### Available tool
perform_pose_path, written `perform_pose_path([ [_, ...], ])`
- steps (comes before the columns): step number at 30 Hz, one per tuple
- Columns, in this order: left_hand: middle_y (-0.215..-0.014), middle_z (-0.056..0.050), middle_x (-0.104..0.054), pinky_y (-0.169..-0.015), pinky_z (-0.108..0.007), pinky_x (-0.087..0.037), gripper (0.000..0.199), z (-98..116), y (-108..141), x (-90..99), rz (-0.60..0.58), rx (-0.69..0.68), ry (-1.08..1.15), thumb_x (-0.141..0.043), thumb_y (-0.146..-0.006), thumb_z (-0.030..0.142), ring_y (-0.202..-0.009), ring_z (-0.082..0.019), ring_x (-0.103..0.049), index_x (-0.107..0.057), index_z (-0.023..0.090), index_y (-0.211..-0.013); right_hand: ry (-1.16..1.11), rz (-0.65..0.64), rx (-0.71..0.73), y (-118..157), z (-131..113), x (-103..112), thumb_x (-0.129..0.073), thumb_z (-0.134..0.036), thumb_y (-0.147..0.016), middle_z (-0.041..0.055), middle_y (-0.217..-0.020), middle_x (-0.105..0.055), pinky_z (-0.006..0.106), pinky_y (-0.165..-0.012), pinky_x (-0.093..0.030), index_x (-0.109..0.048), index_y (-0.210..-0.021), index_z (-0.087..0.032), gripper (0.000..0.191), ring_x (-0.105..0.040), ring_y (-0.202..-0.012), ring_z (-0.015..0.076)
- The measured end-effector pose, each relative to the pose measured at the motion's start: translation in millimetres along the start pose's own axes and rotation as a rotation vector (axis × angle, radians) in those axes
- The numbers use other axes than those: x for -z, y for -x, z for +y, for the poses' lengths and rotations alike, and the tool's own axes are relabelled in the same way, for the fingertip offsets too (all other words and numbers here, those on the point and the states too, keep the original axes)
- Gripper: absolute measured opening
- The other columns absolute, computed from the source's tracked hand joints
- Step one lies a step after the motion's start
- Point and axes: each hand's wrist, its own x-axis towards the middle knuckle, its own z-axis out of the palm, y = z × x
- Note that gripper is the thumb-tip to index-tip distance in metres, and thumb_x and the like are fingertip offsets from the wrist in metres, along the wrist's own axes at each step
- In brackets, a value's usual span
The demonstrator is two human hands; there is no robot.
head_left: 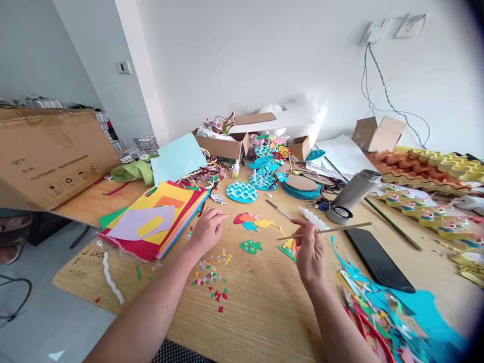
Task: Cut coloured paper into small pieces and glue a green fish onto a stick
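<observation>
My right hand [310, 247] is closed round a thin wooden stick [342, 228], held nearly level above the wooden table [260, 312]. My left hand [207, 229] hovers over the table by the coloured paper stack, its fingers bent together; whether it holds anything is hidden. Between my hands lie a green paper fish [250, 246] with small coloured pieces on it, and a group of red, orange and blue fish with a yellow fish [263, 223]. Small paper shapes [212, 275] are scattered nearer to me, right of my left forearm. A white glue tube [313, 218] lies beyond my right hand.
Coloured paper sheets [151, 217] are stacked at left. At right stand a metal flask [355, 190], a black phone [380, 259], red-handled scissors [372, 333] and paper scraps. Blue discs [242, 192], cardboard boxes [223, 146] and egg trays [419, 171] stand farther back.
</observation>
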Motion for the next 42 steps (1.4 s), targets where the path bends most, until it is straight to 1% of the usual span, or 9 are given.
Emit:
perform_pose_path([
  [3, -0.094, -0.006, -0.061, -0.088, -0.037, -0.047, 0.053, 0, -1, 2.1, 0.011, -0.006, -0.019, -0.042, -0.068, -0.007, -0.094, -0.021, -0.051, -0.065, 0.018, -0.108, 0.012, -0.097, 0.018, 0, -1, 0, -0.032, -0.046, -0.095, -0.0010, -0.062, -0.057, 0.028, -0.063, -0.042, -0.059, -0.108, -0.020, 0.040, -0.054, -0.060, 0.0157],
  [7, -0.095, -0.006, -0.061, -0.088, -0.037, -0.047, 0.051, 1, -1, 2.8, 0.014, -0.029, -0.031, -0.042, -0.068, -0.006, -0.094, -0.021, -0.052, -0.065, 0.017, -0.108, 0.182, -0.354, 0.127, 0, 2, -1, -0.032, -0.037, -0.096, 0.0055, -0.087, -0.071, 0.033, -0.081, -0.045, -0.051, -0.120, -0.022, 0.034, -0.064, -0.088, 0.0196],
  [11, -0.096, -0.007, -0.062, -0.088, -0.037, -0.047, 0.050, 2, -1, 1.9, 0.020, -0.048, -0.034, -0.044, -0.068, -0.006, -0.094, -0.021, -0.052, -0.065, 0.016, -0.107, 0.309, -0.511, 0.191, -3, 11, -3, -0.033, -0.030, -0.095, 0.0067, -0.087, -0.072, 0.035, -0.080, -0.046, -0.057, -0.101, -0.021, 0.027, -0.063, -0.089, 0.0215],
  [18, -0.094, -0.006, -0.063, -0.087, -0.036, -0.048, 0.050, 4, 0, 0.1, 0.017, -0.061, -0.026, -0.044, -0.069, -0.007, -0.094, -0.020, -0.052, -0.064, 0.017, -0.107, 0.376, -0.597, 0.201, -5, 23, -4, -0.032, -0.025, -0.094, 0.0060, -0.085, -0.070, 0.034, -0.077, -0.046, -0.056, -0.091, -0.022, 0.024, -0.063, -0.087, 0.0209],
  [25, -0.093, -0.006, -0.063, -0.086, -0.036, -0.048, 0.051, 4, 1, -2.9, -0.013, -0.067, -0.003, -0.044, -0.067, -0.007, -0.094, -0.020, -0.051, -0.065, 0.015, -0.108, 0.437, -0.623, 0.195, -3, 28, -6, -0.036, -0.019, -0.090, 0.0059, -0.085, -0.066, 0.032, -0.075, -0.046, -0.057, -0.088, -0.022, 0.021, -0.063, -0.082, 0.0202],
  [31, -0.094, -0.005, -0.063, -0.086, -0.036, -0.048, 0.053, 3, 2, -2.2, -0.006, -0.054, 0.022, -0.043, -0.068, -0.007, -0.094, -0.020, -0.052, -0.064, 0.018, -0.110, 0.445, -0.513, 0.163, -4, 25, -4, -0.038, -0.019, -0.088, 0.0070, -0.083, -0.068, 0.034, -0.075, -0.043, -0.057, -0.087, -0.021, 0.019, -0.060, -0.082, 0.0231],
  [36, -0.094, -0.005, -0.064, -0.086, -0.036, -0.049, 0.054, 4, 1, -1.9, 0.000, -0.050, 0.030, -0.043, -0.067, -0.007, -0.095, -0.020, -0.053, -0.064, 0.019, -0.109, 0.369, -0.413, 0.102, -6, 19, -3, -0.038, -0.029, -0.091, 0.0064, -0.083, -0.070, 0.035, -0.077, -0.042, -0.057, -0.085, -0.022, 0.021, -0.060, -0.084, 0.0230],
  [39, -0.094, -0.005, -0.064, -0.086, -0.036, -0.049, 0.054, 3, 1, -2.0, 0.003, -0.045, 0.033, -0.043, -0.066, -0.007, -0.095, -0.020, -0.053, -0.065, 0.019, -0.109, 0.297, -0.366, 0.034, -7, 13, -1, -0.039, -0.039, -0.091, 0.0077, -0.081, -0.070, 0.035, -0.074, -0.043, -0.058, -0.081, -0.021, 0.028, -0.060, -0.078, 0.0227],
  [42, -0.093, -0.005, -0.064, -0.087, -0.037, -0.048, 0.055, 3, 1, -2.2, 0.010, -0.035, 0.032, -0.043, -0.065, -0.007, -0.094, -0.020, -0.053, -0.065, 0.018, -0.109, 0.177, -0.388, -0.023, -9, 7, 5, -0.043, -0.046, -0.089, 0.0066, -0.077, -0.068, 0.033, -0.067, -0.044, -0.057, -0.085, -0.020, 0.030, -0.059, -0.073, 0.0207],
])
